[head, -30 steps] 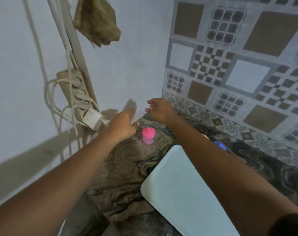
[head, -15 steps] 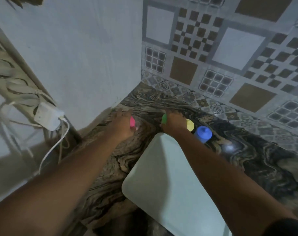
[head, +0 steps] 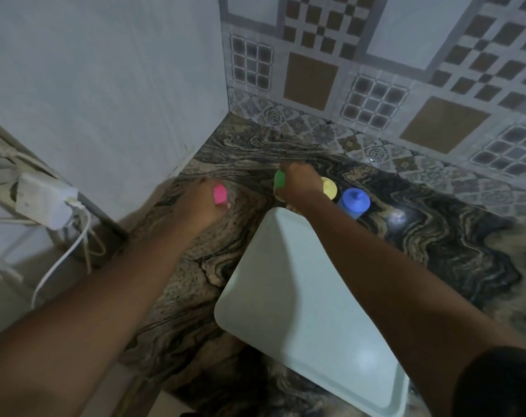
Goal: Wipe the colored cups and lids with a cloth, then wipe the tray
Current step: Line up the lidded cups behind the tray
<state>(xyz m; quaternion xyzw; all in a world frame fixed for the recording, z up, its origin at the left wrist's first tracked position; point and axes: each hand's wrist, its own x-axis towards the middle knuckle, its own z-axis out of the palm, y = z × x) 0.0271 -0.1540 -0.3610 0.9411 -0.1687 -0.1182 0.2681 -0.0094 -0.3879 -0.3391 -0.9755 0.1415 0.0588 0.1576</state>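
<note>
From my end, both arms reach out over the marbled desk (head: 436, 236) toward the corner where the plain wall meets the patterned tiles (head: 376, 70). My left hand (head: 200, 203) has its fingers curled round the pink cup (head: 219, 194), which shows only as a bright sliver past the knuckles, just left of the tray's far corner. My right hand (head: 300, 183) grips the green cup (head: 279, 179) from above, fingers closed over it. The hand hides most of the cup, so I cannot tell whether it stands on the desk or is lifted. Just beside that hand on the right sits the yellow cup (head: 330, 188), partly covered by my wrist, and next to it the blue cup (head: 354, 201) with its knobbed lid on, both on the desk near the tiled wall. The pale tray (head: 300, 296) lies flat on the desk between my forearms, its near end at the bottom of view. A white charger (head: 42, 203) with its cable hangs off to the left, well apart from the cups
</note>
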